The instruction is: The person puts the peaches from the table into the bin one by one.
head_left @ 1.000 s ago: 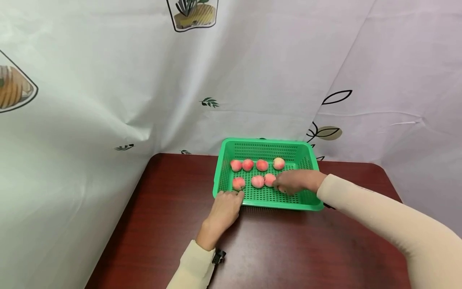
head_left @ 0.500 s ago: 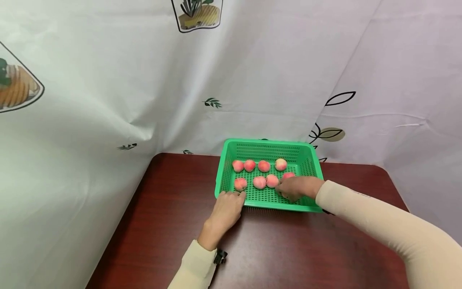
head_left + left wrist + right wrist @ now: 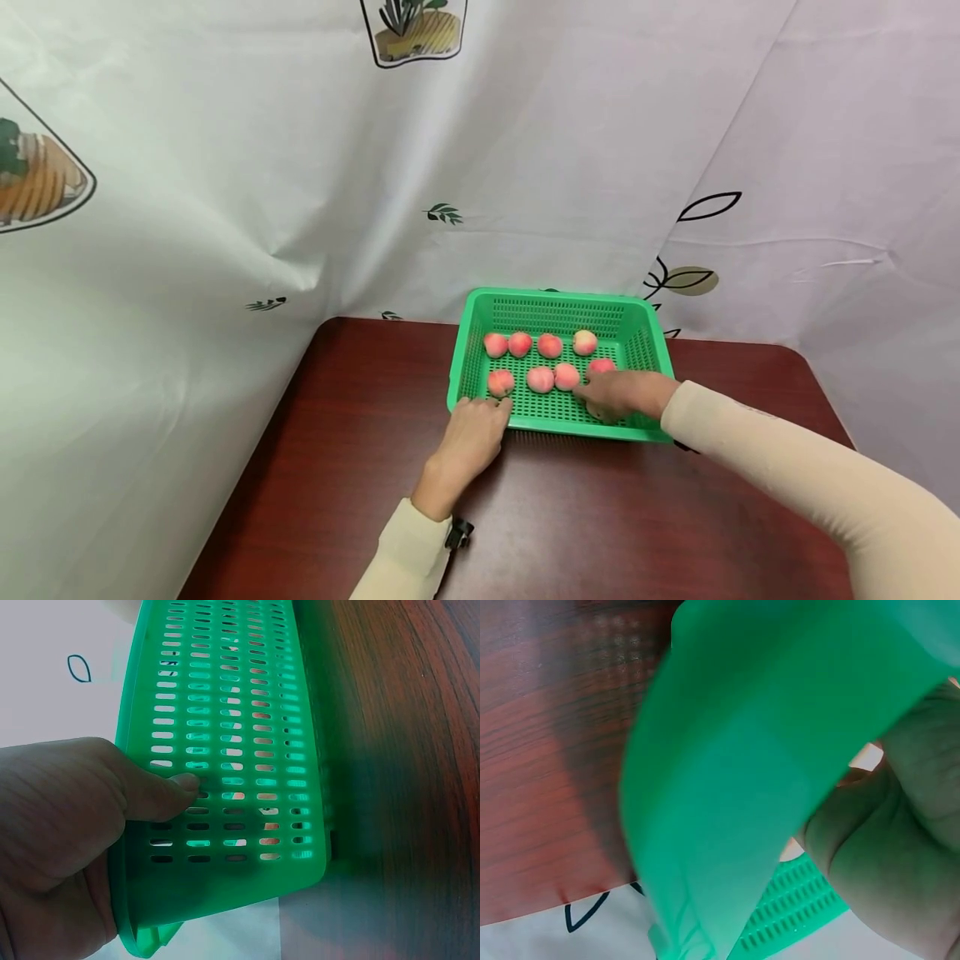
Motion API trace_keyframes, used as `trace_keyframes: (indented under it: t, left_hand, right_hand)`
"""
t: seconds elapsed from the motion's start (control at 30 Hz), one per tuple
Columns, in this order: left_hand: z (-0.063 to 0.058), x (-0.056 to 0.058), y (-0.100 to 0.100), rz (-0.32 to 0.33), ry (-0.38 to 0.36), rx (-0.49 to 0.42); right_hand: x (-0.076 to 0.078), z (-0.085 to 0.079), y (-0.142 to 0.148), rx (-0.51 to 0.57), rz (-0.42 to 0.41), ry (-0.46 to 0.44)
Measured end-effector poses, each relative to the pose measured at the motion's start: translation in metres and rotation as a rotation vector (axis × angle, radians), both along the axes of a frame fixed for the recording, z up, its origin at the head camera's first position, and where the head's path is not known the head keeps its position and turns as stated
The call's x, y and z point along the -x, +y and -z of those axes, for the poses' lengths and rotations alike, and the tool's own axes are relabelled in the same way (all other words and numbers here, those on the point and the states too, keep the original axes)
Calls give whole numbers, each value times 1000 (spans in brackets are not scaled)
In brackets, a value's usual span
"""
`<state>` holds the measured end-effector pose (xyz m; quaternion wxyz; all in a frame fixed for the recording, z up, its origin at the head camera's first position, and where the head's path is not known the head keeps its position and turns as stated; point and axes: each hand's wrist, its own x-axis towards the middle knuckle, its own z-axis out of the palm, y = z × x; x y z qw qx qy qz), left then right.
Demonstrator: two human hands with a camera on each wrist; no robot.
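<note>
A green plastic basket (image 3: pixel 562 429) with slotted walls stands on the table. Several pink-red peaches (image 3: pixel 540 379) lie on its floor in two loose rows. My left hand (image 3: pixel 472 433) grips the near rim at the left; in the left wrist view the thumb of this hand (image 3: pixel 71 817) presses the outer wall while the fingers are hidden behind it. Inside the basket's right part, my right hand (image 3: pixel 618 393) is lowered with curled fingers round a mostly hidden peach. One peach (image 3: pixel 602 367) sits just behind that hand. The basket wall covers much of the right wrist view.
The dark red-brown wooden table (image 3: pixel 570 517) extends in front of the basket and to both sides. A white printed cloth (image 3: pixel 555 167) hangs close behind the basket and along the left side.
My right hand has shifted slightly nearer the basket's front wall, uncovering a peach behind it. The left hand keeps its grip on the rim. The head view has shifted a little.
</note>
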<state>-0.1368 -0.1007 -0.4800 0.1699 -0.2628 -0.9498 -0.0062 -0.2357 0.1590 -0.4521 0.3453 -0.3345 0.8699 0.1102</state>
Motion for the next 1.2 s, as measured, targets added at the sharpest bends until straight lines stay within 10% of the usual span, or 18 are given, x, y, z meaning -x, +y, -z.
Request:
trace_keyframes:
  t: [0.3,1.2]
  left_hand:
    - [1,0,1,-1,-5,6]
    - [-2,-2,-5,31,-72,-58]
  right_hand:
    - [0,-14,5,134,190,-86]
    - [-7,-69,29,387,138,97]
